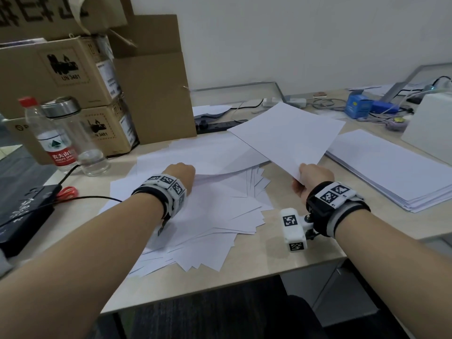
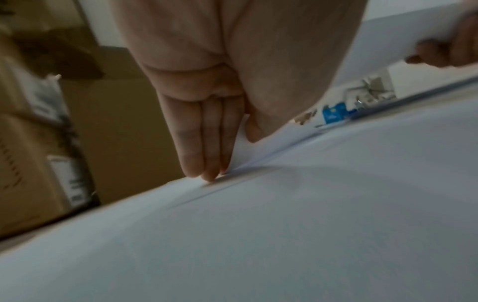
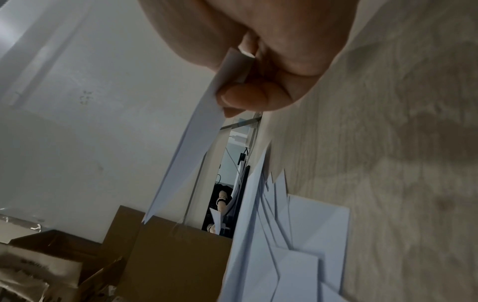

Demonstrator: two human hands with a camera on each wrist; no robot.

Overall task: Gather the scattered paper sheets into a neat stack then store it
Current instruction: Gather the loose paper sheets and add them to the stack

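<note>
A loose pile of white paper sheets (image 1: 208, 216) is fanned across the middle of the desk (image 1: 281, 263). My left hand (image 1: 182, 173) is on top of the pile. In the left wrist view its straight fingers (image 2: 204, 151) and thumb pinch the edge of one sheet (image 2: 241, 147), lifted slightly off the pile (image 2: 284, 224). My right hand (image 1: 308, 178) grips the near corner of a white sheet (image 1: 288, 135) held up in the air above the desk, right of the pile. Its thumb (image 3: 243, 98) clamps that sheet (image 3: 191, 147). A squared stack of paper (image 1: 391, 172) lies further right.
Cardboard boxes (image 1: 73, 77) stand at the back left, with a water bottle (image 1: 52, 140) and a glass bottle (image 1: 80, 140) in front. A black box (image 1: 22, 216) lies at the left, a power strip (image 1: 220, 126) behind the pile. A blue box (image 1: 359, 106), cables and a white box (image 1: 430, 126) crowd the back right.
</note>
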